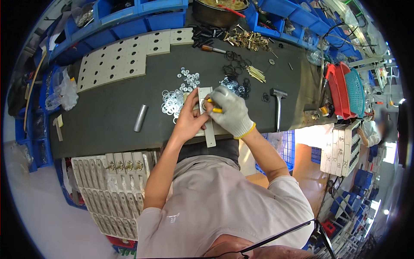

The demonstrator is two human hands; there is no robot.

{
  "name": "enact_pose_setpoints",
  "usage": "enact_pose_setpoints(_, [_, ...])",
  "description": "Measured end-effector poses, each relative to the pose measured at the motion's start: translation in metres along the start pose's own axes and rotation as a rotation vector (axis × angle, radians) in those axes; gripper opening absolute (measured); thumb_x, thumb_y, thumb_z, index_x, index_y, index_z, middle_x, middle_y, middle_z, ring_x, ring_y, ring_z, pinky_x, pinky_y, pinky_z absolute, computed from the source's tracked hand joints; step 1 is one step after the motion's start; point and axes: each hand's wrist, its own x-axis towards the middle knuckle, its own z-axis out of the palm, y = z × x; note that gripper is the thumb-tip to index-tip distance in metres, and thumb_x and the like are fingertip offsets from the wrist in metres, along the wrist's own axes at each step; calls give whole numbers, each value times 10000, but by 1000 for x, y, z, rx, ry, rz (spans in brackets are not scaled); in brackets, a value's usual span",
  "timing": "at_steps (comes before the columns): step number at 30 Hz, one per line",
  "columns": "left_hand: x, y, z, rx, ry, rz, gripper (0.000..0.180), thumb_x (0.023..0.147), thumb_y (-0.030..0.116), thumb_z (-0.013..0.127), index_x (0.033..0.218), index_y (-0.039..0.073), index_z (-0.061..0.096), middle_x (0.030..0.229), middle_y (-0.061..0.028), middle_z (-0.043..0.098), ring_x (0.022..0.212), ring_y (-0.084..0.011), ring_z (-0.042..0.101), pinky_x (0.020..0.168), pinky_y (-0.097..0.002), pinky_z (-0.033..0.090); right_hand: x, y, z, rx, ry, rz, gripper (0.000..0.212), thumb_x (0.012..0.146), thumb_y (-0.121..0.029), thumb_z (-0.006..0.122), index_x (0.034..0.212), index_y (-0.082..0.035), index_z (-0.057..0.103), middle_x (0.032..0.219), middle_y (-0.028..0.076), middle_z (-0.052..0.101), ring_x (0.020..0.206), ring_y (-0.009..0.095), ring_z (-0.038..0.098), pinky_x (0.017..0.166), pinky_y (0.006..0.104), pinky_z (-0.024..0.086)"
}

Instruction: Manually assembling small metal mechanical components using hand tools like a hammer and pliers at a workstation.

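Note:
My bare left hand (186, 123) is closed around the side of a long, narrow metal plate (210, 134) at the front of the bench. On my right hand (233, 111) is a pale work glove with a yellow cuff. Its fingers grip a small tool with yellow handles (217, 110), probably pliers, against the plate; the tool's tip is hidden. Beyond my left hand lie silvery flat rings (171, 102) and small round metal parts (189, 78). Black rings (233, 64) and small washers (232, 85) are scattered just past my right hand.
A hammer (278, 108) lies to the right, a metal cylinder (140, 118) to the left. Pale plates with holes (113, 62), brass-coloured fittings (246, 39) and blue bins (129, 28) line the back. Stacked plates (110, 194) stand below left. A co-worker (370, 133) is at far right.

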Motion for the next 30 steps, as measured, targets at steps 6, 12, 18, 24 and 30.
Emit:
enact_pose_setpoints(6, [-2,-10,-6,39,-12,-6,858,890,-115,537,1636,21,135,1573,-203,414,875,-165,681,598,-267,589,-9,-3,11,-98,78,12,164,865,-256,718,886,-100,674,832,97,658,784,319,684,693,437,555])
enact_pose_setpoints(12, [-7,-11,-1,46,-30,-2,825,969,24,666,1620,3,160,1509,-187,489,928,-157,695,571,-251,579,-15,11,3,-74,-98,-88,216,842,-233,709,943,-50,657,942,126,647,891,358,681,790,435,565])
enact_pose_setpoints(18, [-6,1,7,37,14,-1,801,954,-29,652,1600,-30,177,1472,-201,500,949,-163,666,591,-252,593,13,36,-47,129,-153,-29,324,857,-315,780,1025,-48,705,963,125,675,912,330,702,809,399,567])
enact_pose_setpoints(24, [-4,-2,5,26,25,-6,829,941,-26,678,1601,-35,176,1453,-192,512,968,-165,659,593,-253,596,92,207,-93,-152,231,425,381,936,-379,691,1089,-32,734,1072,224,726,1047,423,671,906,474,531])
enact_pose_setpoints(30, [-6,-7,3,7,6,-33,879,940,-18,684,1618,-29,125,1542,-214,431,1084,-191,661,619,-252,601,113,250,-93,-303,82,482,332,945,-343,676,1122,-65,716,1106,207,725,1069,420,665,923,512,521])
